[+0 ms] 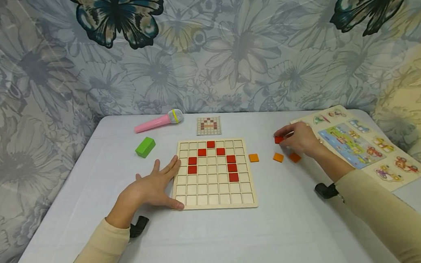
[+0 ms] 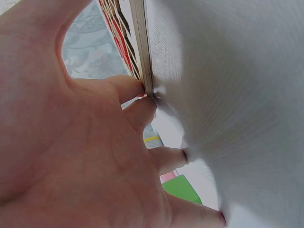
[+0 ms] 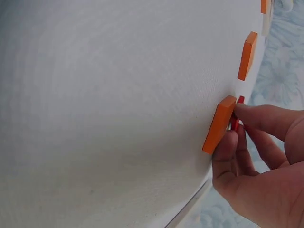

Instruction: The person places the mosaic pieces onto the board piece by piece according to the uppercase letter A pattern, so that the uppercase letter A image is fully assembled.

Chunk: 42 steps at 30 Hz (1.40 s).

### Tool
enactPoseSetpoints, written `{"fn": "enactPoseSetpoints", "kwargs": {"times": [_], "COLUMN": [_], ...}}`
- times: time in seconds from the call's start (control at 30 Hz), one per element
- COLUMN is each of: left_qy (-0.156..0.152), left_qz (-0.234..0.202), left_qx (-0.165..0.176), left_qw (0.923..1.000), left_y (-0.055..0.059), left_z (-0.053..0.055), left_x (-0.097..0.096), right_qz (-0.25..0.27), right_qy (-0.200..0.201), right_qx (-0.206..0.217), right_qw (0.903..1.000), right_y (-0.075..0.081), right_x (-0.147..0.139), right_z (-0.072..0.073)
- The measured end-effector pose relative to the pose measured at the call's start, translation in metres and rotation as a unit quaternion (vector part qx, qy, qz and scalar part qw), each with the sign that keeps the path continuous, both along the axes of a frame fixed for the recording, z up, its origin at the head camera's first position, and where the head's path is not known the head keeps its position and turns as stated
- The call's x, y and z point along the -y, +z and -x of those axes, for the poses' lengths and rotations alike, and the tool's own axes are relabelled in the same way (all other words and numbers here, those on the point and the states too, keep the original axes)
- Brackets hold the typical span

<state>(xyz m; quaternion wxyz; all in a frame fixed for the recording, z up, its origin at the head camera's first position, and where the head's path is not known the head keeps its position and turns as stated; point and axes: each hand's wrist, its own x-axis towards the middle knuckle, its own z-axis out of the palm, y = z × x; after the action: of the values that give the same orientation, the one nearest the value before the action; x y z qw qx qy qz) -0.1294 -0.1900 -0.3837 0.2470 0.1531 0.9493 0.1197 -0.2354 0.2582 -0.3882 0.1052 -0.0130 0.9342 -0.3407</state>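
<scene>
A wooden grid board [image 1: 215, 204] lies mid-table, with several red square tiles [image 1: 232, 168] set in its cells in an arch-like pattern. My left hand [image 1: 159, 186] is spread at the board's left side, its thumb on the near left corner and fingertips at the left edge. In the left wrist view, some fingertips press the tablecloth beside the board's side. To the right of the board, my right hand [image 1: 300, 139] pinches a red tile [image 1: 278, 139] between thumb and fingers, low over the table. Orange tiles [image 1: 278, 157] lie close to it, one [image 3: 219, 124] right beside the fingers.
Beyond the board lies a small pattern card [image 1: 208, 126]. A pink toy microphone [image 1: 156, 122] and a green block [image 1: 145, 147] sit at the back left. A picture puzzle board [image 1: 365, 149] lies under and beyond the right forearm. A patterned cloth hangs behind the table.
</scene>
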Motion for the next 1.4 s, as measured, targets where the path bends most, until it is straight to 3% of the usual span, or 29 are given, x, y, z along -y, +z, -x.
{"fn": "enactPoseSetpoints", "kwargs": {"times": [0.77,0.97,1.4], "left_qy": [0.000,-0.003,-0.002], "left_qz": [0.005,0.004,0.006], "left_qx": [0.003,0.003,0.003], "left_qw": [1.0000,1.0000,1.0000], "left_y": [-0.001,-0.001,-0.001], "left_z": [0.000,-0.001,0.002], "left_x": [-0.001,0.000,-0.001], "right_qz": [0.047,0.037,0.067], "right_qy": [0.019,0.028,0.040], "right_qx": [0.008,0.004,0.020], "right_qw": [0.9987,0.9989,0.9967], "right_y": [0.003,0.004,0.015], "right_x": [0.016,0.027,0.067], "right_z": [-0.012,-0.018,-0.037]}}
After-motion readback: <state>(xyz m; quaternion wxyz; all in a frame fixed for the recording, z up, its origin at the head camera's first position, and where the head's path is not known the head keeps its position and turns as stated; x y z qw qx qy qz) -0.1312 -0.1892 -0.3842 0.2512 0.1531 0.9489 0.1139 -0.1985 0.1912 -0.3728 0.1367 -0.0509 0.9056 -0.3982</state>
